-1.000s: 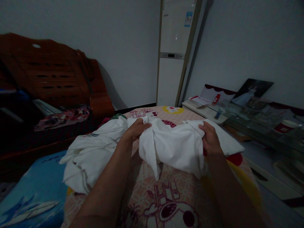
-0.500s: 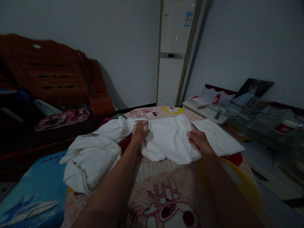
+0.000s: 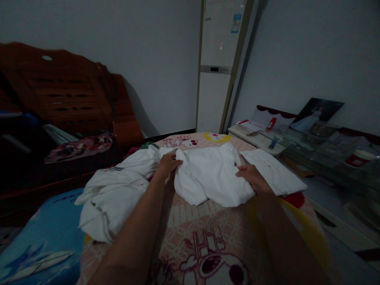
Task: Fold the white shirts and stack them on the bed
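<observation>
A white shirt (image 3: 208, 174) lies partly folded in front of me on the patterned pink cloth (image 3: 196, 221). Its left edge is pinched between the thumb and fingers of my left hand (image 3: 169, 165). My right hand (image 3: 252, 177) grips the shirt's right edge, thumb on top. Left of my left hand is a heap of crumpled white clothes (image 3: 118, 190). A flat, folded white garment (image 3: 273, 172) rests just beyond my right hand. The undersides of the shirt and some fingertips are hidden.
A wooden bench (image 3: 68, 95) with clothes on it stands at the left, near a blue cushion-like surface (image 3: 50, 233). A tall white cabinet unit (image 3: 215, 99) stands at the back. To the right, a glass-topped stand (image 3: 320, 150) holds a cup, papers and a photo.
My left hand has shifted slightly left and now pinches the shirt's edge instead of lying over it. My right fingers have closed on the right edge, which is raised a little.
</observation>
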`<state>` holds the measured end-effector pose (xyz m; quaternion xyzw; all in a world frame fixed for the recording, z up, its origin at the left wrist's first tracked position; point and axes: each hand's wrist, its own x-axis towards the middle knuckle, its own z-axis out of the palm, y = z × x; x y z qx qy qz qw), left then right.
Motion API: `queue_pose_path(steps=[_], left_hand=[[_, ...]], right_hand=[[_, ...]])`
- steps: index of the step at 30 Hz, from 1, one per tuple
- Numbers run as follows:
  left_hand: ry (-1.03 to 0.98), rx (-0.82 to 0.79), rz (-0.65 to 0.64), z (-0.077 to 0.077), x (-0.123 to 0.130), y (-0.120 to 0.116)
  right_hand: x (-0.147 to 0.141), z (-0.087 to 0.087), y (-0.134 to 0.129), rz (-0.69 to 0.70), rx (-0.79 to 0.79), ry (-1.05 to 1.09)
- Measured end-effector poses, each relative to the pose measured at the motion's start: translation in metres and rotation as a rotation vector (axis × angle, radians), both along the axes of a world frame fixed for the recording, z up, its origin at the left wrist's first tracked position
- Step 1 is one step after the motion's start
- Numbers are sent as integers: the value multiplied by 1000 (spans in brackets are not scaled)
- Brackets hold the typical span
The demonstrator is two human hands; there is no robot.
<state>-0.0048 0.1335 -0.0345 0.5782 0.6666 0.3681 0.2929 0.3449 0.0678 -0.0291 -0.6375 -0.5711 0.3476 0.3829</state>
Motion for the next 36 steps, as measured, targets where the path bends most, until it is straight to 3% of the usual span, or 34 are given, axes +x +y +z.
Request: queue_pose_path(steps=[2,5,8,10,12,14,16,18,21,23,25,28,31,36], left_hand=[[-78,-11,-63,13,-10,-5],[-60,-119,-326,33,-22,-20],[-19,-237,-574,49,-30,-36],[27,-258,-643,55,-34,-40],[66,-185,-606,58,-36,-38],[83,12,-451,55,-33,-29],[120,274,-264,46,-21,-19],[222,431,-206,30,-4,-9],[447,356,-236,1,22,-2],[574,274,-241,-14,32,-1],[658,238,-212,-23,36,-1],[721,233,-147,-26,34,-1],[727,210,-130,-24,32,-1],[680,214,-159,-10,30,-2]], right_hand=[[10,9,-3,-89,-48,210],[25,19,-9,-107,-103,276],[32,24,-20,81,-175,275],[32,27,-28,221,-165,307],[31,28,-32,333,-113,361],[26,28,-33,382,-38,437],[18,25,-27,331,60,489],[8,19,-18,231,156,464],[-7,-1,-2,161,236,242],[-13,-21,7,145,284,-62],[-15,-42,14,117,347,-362],[-13,-62,19,6,388,-524],[-8,-60,20,-54,368,-467],[1,-29,13,-115,202,-192]])
